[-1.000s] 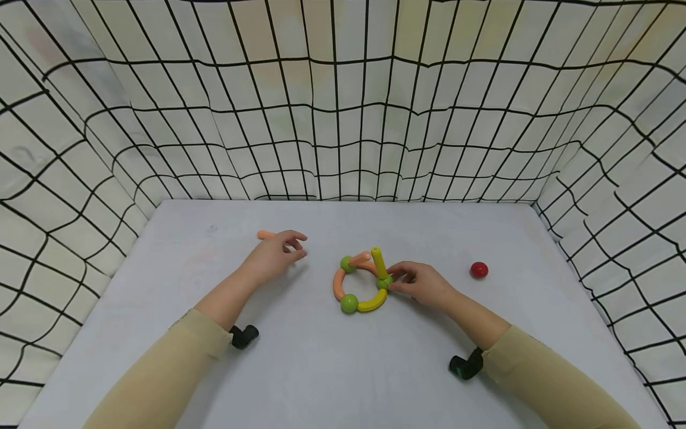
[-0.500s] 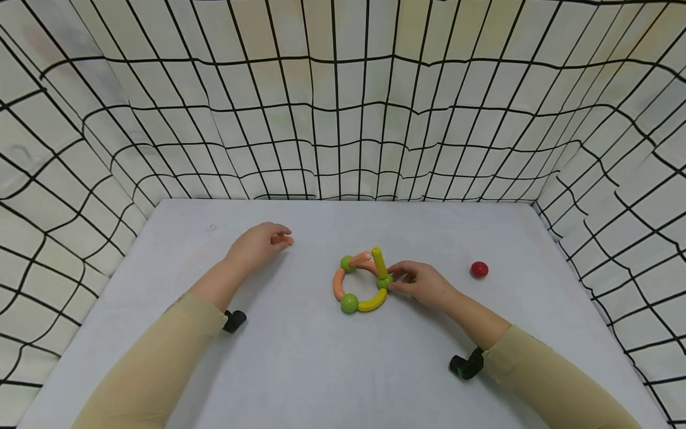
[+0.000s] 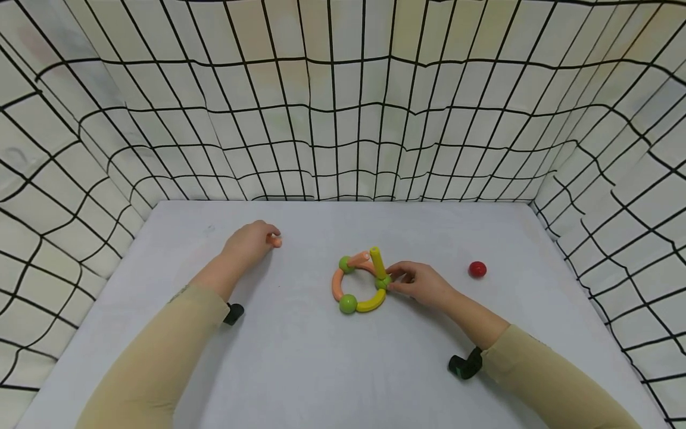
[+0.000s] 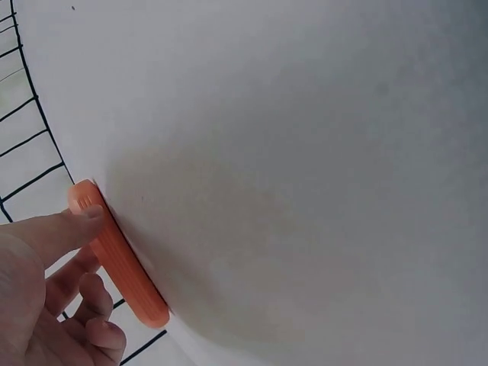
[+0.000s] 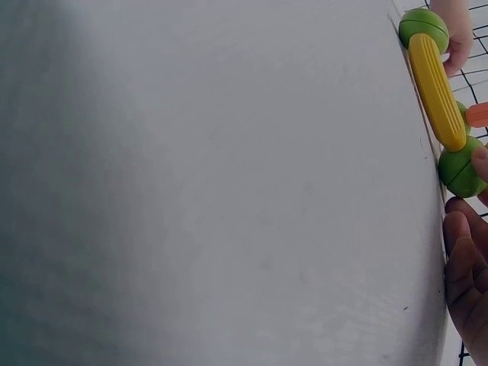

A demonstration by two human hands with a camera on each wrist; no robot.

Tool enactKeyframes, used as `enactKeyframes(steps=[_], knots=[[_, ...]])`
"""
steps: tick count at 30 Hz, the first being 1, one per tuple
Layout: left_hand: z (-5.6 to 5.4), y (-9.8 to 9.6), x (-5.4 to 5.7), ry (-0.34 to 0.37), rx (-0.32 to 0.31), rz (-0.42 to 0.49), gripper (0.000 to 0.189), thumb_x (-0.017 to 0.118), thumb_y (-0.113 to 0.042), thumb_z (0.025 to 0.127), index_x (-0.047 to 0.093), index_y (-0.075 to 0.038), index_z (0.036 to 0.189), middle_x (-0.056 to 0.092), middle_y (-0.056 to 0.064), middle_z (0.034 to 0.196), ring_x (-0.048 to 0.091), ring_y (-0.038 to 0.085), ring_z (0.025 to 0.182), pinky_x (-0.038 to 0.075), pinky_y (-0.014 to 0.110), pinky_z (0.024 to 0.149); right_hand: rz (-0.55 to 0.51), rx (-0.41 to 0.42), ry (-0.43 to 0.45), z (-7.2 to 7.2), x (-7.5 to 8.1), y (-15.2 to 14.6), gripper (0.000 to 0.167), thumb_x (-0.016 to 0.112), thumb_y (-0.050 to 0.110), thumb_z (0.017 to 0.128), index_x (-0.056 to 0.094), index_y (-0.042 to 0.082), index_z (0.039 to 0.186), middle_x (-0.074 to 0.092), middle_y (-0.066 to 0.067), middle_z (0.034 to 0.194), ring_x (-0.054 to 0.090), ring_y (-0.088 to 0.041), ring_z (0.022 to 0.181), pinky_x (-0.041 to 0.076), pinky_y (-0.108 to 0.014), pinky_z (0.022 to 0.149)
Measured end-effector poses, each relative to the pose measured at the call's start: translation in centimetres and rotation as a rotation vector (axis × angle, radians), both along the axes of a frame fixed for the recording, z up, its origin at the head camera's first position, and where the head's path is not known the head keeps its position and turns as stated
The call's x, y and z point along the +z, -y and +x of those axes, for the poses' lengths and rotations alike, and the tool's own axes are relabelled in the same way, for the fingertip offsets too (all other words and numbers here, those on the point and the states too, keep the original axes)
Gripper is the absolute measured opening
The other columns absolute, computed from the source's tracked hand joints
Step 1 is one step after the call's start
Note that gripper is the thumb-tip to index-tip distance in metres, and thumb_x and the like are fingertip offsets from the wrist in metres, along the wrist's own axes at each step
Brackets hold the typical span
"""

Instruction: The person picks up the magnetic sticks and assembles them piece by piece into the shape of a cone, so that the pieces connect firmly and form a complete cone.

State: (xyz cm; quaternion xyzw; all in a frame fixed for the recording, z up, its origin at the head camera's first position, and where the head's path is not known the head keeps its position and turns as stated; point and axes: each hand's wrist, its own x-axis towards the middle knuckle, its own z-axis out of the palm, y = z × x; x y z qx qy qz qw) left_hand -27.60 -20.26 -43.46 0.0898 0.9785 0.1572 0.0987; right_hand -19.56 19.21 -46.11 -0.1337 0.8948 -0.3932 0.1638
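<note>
Toward the back left, my left hand point(image 3: 248, 243) pinches an orange ribbed rod point(image 4: 126, 263) between thumb and fingers, just at the tabletop. A ring of toy pieces lies mid-table: orange curved pieces point(image 3: 337, 285), a yellow curved piece point(image 3: 372, 301) and green balls point(image 3: 348, 304) as joints. From the ring's right green ball point(image 3: 382, 282) a yellow stick point(image 3: 377, 262) stands up. Another orange piece point(image 3: 358, 259) sticks up from the back green ball. My right hand point(image 3: 423, 286) holds the right green ball with thumb and fingers; part of that grip is hidden.
A red ball point(image 3: 477, 269) sits on the white tabletop point(image 3: 321, 369) to the right of the ring. White walls with black netting point(image 3: 343, 137) enclose the back and sides. A black wrist camera point(image 3: 465, 364) hangs below the right sleeve.
My left hand came from right of the orange rod, took hold of it and drew slightly back to the left. The right hand and the ring stay in place.
</note>
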Motion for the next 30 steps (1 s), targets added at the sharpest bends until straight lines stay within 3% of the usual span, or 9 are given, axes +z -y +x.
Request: enactKeyframes(steps=[10,16,23,30], knots=[[0.6,0.1,0.1,-0.045,-0.006,-0.038,0.034,0.064,-0.035,0.098,0.070,-0.008,0.119,0.067,0.013,0.111,0.061,0.031,0.097,0.047,0.048,0.086,0.016,-0.001,-0.006,0.1,0.0,-0.1,0.033,0.074,0.024,0.091,0.068,0.019,0.123,0.067,0.003,0.111,0.055,-0.019,0.091,0.050,-0.031,0.069],[1.4,-0.4,-0.1,-0.048,-0.016,-0.011,0.033,0.065,-0.037,0.097,0.071,-0.011,0.116,0.068,0.009,0.105,0.060,0.028,0.092,0.047,0.046,0.082,0.013,0.002,0.004,0.0,0.0,-0.2,0.033,0.073,0.024,0.091,0.068,0.019,0.123,0.066,0.003,0.111,0.055,-0.019,0.090,0.050,-0.031,0.067],[3.2,-1.9,0.6,0.005,-0.016,0.088,0.037,0.060,-0.042,0.098,0.069,-0.013,0.121,0.066,0.005,0.110,0.057,0.023,0.092,0.046,0.042,0.081,0.011,-0.005,0.020,0.0,0.1,-0.1,0.033,0.073,0.023,0.091,0.068,0.018,0.123,0.066,0.002,0.110,0.055,-0.020,0.089,0.051,-0.030,0.066],[5.2,-3.6,1.2,-0.009,-0.023,0.170,0.034,0.062,-0.039,0.098,0.068,-0.015,0.122,0.065,0.001,0.109,0.055,0.021,0.088,0.044,0.037,0.074,-0.002,-0.008,0.024,-0.1,-0.2,0.0,0.033,0.074,0.023,0.091,0.068,0.018,0.123,0.066,0.002,0.109,0.055,-0.020,0.088,0.051,-0.031,0.066]])
